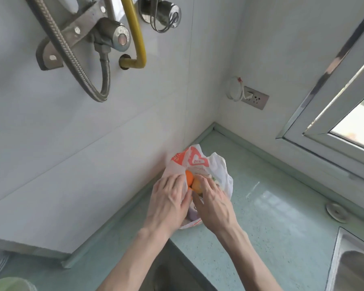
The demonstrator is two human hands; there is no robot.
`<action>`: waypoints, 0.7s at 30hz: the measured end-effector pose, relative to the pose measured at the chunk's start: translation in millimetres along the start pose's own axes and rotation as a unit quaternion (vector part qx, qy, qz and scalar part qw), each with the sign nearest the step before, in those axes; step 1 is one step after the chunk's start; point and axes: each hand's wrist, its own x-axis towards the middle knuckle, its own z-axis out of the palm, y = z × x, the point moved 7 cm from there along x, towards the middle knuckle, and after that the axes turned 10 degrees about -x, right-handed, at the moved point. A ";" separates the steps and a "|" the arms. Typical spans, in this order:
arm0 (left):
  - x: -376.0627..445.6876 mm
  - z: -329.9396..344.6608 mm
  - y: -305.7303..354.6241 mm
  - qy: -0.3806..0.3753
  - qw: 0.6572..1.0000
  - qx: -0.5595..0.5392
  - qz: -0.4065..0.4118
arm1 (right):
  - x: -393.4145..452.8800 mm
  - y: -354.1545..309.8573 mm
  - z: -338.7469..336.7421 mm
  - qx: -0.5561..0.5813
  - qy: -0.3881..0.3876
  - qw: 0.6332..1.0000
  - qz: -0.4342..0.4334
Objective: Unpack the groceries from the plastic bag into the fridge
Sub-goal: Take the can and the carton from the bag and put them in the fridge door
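A white plastic bag (218, 166) with orange print sits on the pale green countertop (267, 206), in the corner by the wall. Its mouth is open, and two oranges show inside: a deep orange one (189, 177) and a paler one (196, 185). My left hand (168, 201) rests on the bag's left side, pressing the plastic next to the deep orange fruit. My right hand (213, 203) reaches into the opening, its fingers lying over the paler fruit. Whether either hand has a firm grip is unclear. The fridge is out of view.
White tiled walls (93, 143) meet behind the bag. Pipes, a metal hose (72, 57) and a yellow tube hang on the left wall. A socket (255, 98) sits on the right wall beside a window (345, 114). A steel sink (355, 261) lies at the lower right.
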 end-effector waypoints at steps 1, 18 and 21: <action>4.5 4.4 -2.1 -0.008 1.000 -0.004 -0.001 | 5.4 4.7 3.3 -0.009 -0.016 1.000 0.012; 34.5 104.8 -30.3 -0.265 0.963 -0.045 0.011 | 79.5 49.0 26.2 -0.117 -0.160 0.975 0.101; 32.3 115.6 -29.9 -0.304 0.952 -0.026 0.008 | 97.6 57.1 44.2 -0.119 -0.169 0.973 0.106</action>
